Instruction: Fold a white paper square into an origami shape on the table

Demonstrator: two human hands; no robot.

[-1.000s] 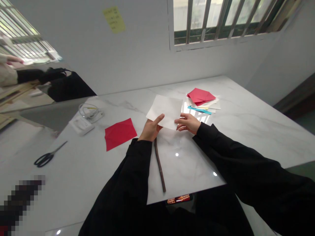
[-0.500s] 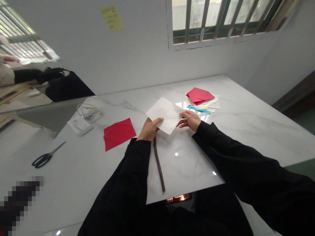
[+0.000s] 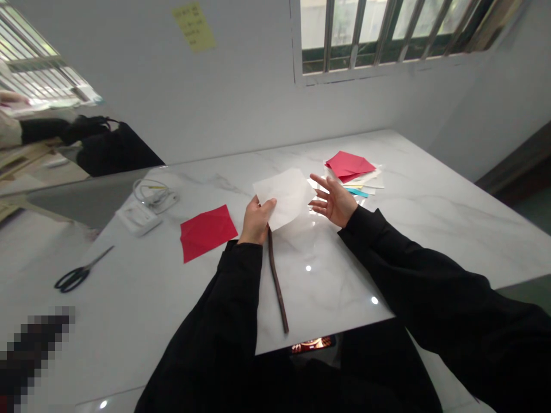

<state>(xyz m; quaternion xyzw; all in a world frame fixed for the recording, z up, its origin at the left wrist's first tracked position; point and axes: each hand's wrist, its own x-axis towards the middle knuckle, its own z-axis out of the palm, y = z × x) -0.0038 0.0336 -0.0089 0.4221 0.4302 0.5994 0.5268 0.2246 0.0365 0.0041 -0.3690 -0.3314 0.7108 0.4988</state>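
Observation:
A square sheet of white paper (image 3: 287,196) is held up over the table, pinched at its near left edge by my left hand (image 3: 256,221), thumb on top. My right hand (image 3: 338,202) is beside the sheet's right corner with its fingers spread and nothing gripped; whether a fingertip touches the paper is unclear. Below my left hand a thin dark brown stick (image 3: 278,284) runs toward the table's near edge, its upper end hidden by the hand and paper. To the left lies a creased red sheet of paper (image 3: 209,231).
At the back right is a pile of papers, red paper (image 3: 349,164) on top, with a blue strip (image 3: 358,193). Black-handled scissors (image 3: 81,272) and a white box with a cable (image 3: 138,217) lie left. A lit phone (image 3: 313,345) sits below the near table edge.
My right hand has let go of the white paper's corner and spread its fingers. The sheet has turned slightly in my left hand. The stick and red sheet lie as before.

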